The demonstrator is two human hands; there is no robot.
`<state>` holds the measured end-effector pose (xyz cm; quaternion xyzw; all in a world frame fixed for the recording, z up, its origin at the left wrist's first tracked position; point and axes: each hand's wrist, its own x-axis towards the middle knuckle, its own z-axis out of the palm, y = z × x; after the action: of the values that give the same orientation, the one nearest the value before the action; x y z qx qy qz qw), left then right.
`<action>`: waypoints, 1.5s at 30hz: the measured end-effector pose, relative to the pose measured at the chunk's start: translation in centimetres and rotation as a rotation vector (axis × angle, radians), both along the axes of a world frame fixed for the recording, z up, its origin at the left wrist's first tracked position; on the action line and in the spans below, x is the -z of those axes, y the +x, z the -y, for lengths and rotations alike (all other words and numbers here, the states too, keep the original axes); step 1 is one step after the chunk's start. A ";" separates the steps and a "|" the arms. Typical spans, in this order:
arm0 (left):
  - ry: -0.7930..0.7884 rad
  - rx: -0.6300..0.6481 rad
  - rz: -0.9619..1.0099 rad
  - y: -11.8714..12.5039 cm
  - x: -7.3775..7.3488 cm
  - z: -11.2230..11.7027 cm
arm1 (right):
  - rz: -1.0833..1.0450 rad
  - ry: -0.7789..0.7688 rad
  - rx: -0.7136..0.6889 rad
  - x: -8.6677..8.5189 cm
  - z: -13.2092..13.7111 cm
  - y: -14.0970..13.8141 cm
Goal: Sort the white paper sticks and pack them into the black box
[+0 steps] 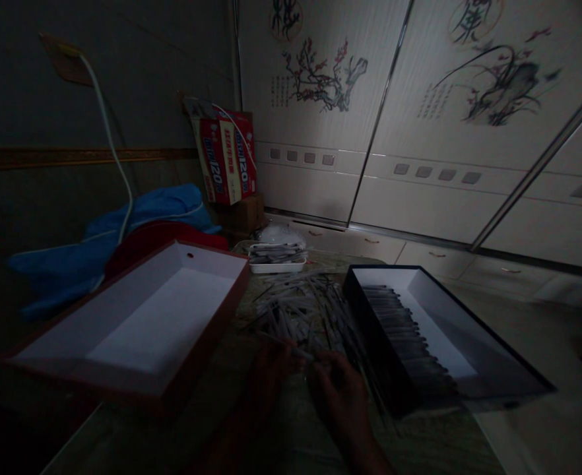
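Both hands are close together at the near side of a loose pile of thin pen-like sticks (295, 310), pale and dark mixed. A slim pale pen-like tube (299, 353) lies between my fingers. My left hand (271, 366) is closed around its left end, deep in shadow. At the other end, my right hand (338, 382) has its thumb and fingers pinched together. Dim light hides the fine detail at the fingertips. To the right, a dark-rimmed box (449, 316) holds a row of dark pen-like sticks (410, 336) laid side by side along its left part.
On the left stands a red-sided box (142, 323) with a white inside. A white tray (277, 266) of more sticks sits behind the pile. Further back are a blue cloth (147, 211), a red and white carton (229, 158), a lamp (68, 59) and sliding cabinet doors (315, 125).
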<state>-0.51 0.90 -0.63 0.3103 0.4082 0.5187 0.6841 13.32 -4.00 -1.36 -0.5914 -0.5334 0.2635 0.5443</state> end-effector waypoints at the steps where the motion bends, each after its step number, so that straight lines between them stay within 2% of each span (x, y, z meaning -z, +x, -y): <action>1: 0.001 -0.003 -0.009 0.0 -0.1 0.0 | -0.018 -0.005 -0.002 0.0 0.0 0.0; 7: 0.031 0.042 -0.071 -0.1 -0.5 0.1 | -0.132 -0.075 -0.041 0.4 0.0 -0.2; 12: 0.094 0.033 -0.158 -0.2 -1.1 0.4 | -0.007 -0.021 -0.040 0.8 -0.1 -0.2; 15: 0.081 0.042 -0.132 -0.1 -1.1 0.5 | 0.070 0.018 -0.012 0.7 -0.1 -0.3; 18: 0.054 0.013 -0.123 0.0 -1.0 0.4 | 0.082 -0.005 -0.004 0.2 0.0 -0.4; 22: 0.050 -0.008 -0.106 -0.2 -0.9 0.1 | 0.106 -0.013 -0.076 -0.3 0.3 -0.2; 24: 0.053 0.000 -0.109 -0.3 -1.0 0.1 | 0.129 0.000 -0.109 -0.1 0.2 -0.1; 30: 0.073 0.029 -0.143 -0.2 -1.8 0.5 | 0.124 -0.022 -0.079 0.8 0.0 -0.1; 35: 0.042 0.018 -0.122 -0.2 -1.4 0.3 | 0.134 -0.013 -0.114 -0.1 0.4 -0.1; 41: 0.070 0.027 -0.140 -0.1 -1.2 0.3 | 0.203 -0.001 -0.102 0.8 0.1 -0.2; 45: 0.049 0.014 -0.162 -0.1 -1.0 0.2 | 0.230 -0.005 -0.095 0.5 0.1 -0.1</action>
<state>-0.63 0.68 0.38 0.3705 0.4473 0.4968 0.6448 13.25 -4.07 -1.89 -0.5933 -0.6191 0.2206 0.4648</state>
